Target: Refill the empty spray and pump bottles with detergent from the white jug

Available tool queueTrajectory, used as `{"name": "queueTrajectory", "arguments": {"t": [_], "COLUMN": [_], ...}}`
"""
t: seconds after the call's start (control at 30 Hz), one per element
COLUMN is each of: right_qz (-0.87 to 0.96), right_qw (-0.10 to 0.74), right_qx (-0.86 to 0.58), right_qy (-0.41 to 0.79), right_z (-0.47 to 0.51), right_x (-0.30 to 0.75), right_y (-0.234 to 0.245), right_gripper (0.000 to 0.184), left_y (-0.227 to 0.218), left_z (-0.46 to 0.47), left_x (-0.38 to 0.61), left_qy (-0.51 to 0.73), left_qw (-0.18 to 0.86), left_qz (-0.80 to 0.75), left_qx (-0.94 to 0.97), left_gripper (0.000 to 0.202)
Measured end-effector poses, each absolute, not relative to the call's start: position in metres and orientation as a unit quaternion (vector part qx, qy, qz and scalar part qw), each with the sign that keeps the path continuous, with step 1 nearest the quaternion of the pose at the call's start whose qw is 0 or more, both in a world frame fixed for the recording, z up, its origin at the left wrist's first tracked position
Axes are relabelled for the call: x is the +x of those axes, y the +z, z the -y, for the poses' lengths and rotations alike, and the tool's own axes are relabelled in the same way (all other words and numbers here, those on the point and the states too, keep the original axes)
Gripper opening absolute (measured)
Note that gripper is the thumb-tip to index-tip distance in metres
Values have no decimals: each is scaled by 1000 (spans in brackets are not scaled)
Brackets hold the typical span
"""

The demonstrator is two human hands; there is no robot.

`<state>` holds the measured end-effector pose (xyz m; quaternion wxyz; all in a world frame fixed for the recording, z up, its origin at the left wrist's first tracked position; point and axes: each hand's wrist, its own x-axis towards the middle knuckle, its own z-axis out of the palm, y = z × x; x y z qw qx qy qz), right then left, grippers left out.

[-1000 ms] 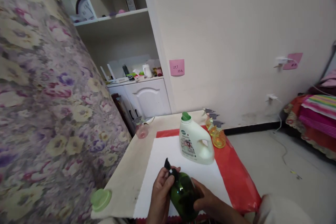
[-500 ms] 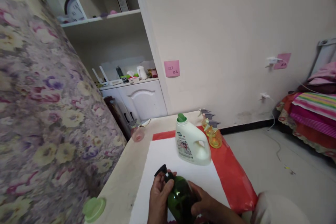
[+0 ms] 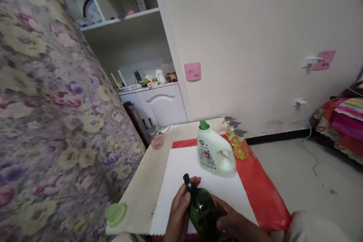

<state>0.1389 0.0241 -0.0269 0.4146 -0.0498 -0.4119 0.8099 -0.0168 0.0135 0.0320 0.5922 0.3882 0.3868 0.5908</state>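
A dark green pump bottle (image 3: 203, 213) with a black pump head (image 3: 187, 180) is tilted over the near edge of the table. My left hand (image 3: 179, 211) is closed round its neck, fingers on the pump collar. My right hand (image 3: 230, 222) wraps the bottle's body from the right. Both hands hold it above a white sheet (image 3: 181, 170) that lies on a red cloth (image 3: 261, 193).
A white detergent jug (image 3: 214, 154) with a green cap stands behind the bottle. Yellow spray bottles (image 3: 239, 145) stand at its right, a pink spray bottle (image 3: 156, 138) at the table's far left. A green lid (image 3: 115, 214) lies at the near left corner. Flowered fabric hangs at left.
The pump head has turned in my left hand's fingers, from pointing left to standing more upright. The view shifted slightly; the bottle stays in both hands.
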Motion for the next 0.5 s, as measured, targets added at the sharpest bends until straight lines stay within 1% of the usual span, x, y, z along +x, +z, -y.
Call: {"name": "queueTrajectory", "arguments": {"t": [0.07,0.17,0.27,0.37,0.5], "right_qz": [413,413,415,416,411], "right_qw": [412,406,409,415,403], "right_qx": [-53,-55,-55,-64,-69], "right_qy": [811,813,811,806,814], "right_z": [-23,-23,-22,-21,-21], "right_x": [140,140,141,142,143], "right_y": [-27,-26,-26,-27,-31], "right_gripper": [81,82,80,80,83], "left_y": [33,31,26,27,33], "left_z": [-12,-14,-17,-15,-10], "left_x": [-17,-16,-17,-17,-16], "left_qy": [588,601,606,597,596], "left_qw": [611,607,591,606,618], "left_qz": [-369,-359,-363,-350,-332], "left_qx": [381,375,390,394,391], "left_gripper": [39,33,40,46,39]}}
